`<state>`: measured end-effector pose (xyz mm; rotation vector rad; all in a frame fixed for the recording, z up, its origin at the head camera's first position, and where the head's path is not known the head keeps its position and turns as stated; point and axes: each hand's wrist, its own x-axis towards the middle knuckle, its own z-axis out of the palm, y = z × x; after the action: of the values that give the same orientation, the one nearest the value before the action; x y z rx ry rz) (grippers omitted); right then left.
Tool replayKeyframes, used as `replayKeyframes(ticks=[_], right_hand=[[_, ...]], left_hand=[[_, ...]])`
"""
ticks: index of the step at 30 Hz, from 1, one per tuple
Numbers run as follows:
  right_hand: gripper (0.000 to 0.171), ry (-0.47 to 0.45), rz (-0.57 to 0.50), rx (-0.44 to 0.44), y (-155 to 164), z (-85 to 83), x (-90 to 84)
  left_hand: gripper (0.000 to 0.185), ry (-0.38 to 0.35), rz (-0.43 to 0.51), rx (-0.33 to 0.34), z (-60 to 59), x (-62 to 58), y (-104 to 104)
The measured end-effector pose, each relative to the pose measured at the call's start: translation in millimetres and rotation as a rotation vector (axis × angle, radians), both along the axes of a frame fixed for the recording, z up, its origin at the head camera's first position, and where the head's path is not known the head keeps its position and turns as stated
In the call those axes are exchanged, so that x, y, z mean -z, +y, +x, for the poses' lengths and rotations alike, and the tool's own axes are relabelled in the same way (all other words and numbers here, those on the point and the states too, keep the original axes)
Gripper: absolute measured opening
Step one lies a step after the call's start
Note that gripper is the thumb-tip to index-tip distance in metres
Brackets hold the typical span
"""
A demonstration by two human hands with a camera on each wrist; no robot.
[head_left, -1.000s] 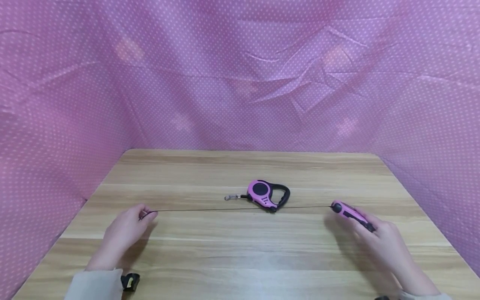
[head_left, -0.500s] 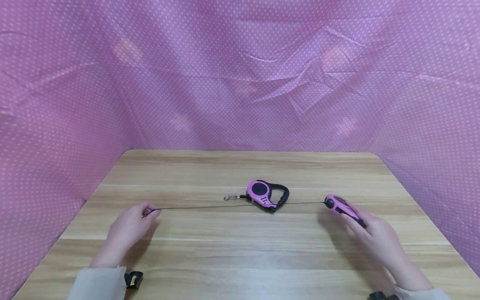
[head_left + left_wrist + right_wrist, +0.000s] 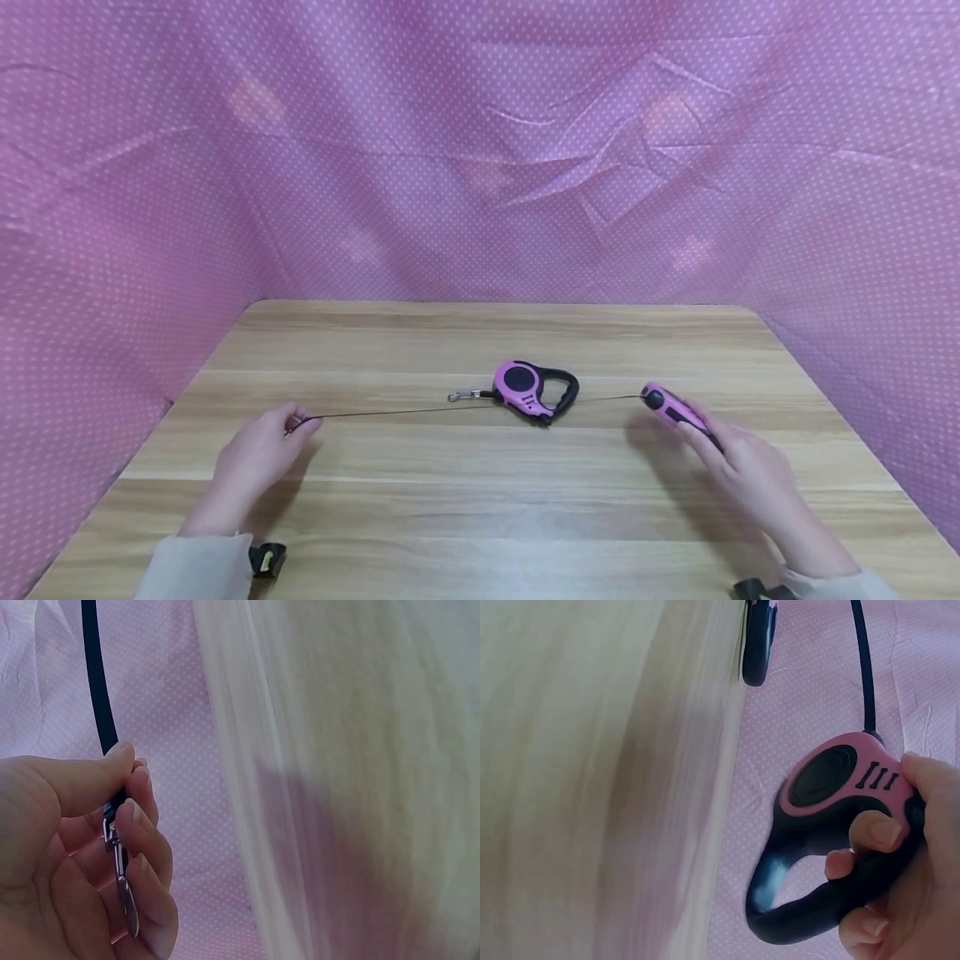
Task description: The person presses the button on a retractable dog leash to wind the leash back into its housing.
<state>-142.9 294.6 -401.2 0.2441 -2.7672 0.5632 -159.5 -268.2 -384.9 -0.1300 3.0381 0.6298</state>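
Retractable leash: at 4 o'clock in the head view, held over the table; likely light, stiff-shelled, best taken by the loop handle
Right hand: at 4 o'clock, fingers curled round that handle
Left hand: at 8 o'clock, thumb and fingers pinching the cord near its end
Lying leash: at 5 o'clock, flat on the table, untouched
Cord: spanning between the hands; probably soft and spring-loaded, so a firm pinch suits
Metal clip: in the left hand's curl, probably slick
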Motion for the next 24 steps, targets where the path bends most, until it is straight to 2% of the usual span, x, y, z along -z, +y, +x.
replayKeyframes(ticks=[6, 14, 24], right_hand=[[0.040, 0.078, 0.015, 0.008, -1, -1.6, 1.2], [0.040, 0.093, -0.021, -0.021, -7, -4.2, 2.3], [0.038, 0.139, -0.036, 0.003, -13, -7.3, 6.5]], left_hand=[[0.037, 0.002, -0.011, -0.007, -0.1, 1.5, -1], [0.035, 0.027, -0.014, 0.002, -0.2, 1.8, 1], [0.033, 0.026, -0.008, 0.002, -0.4, -0.4, 8]])
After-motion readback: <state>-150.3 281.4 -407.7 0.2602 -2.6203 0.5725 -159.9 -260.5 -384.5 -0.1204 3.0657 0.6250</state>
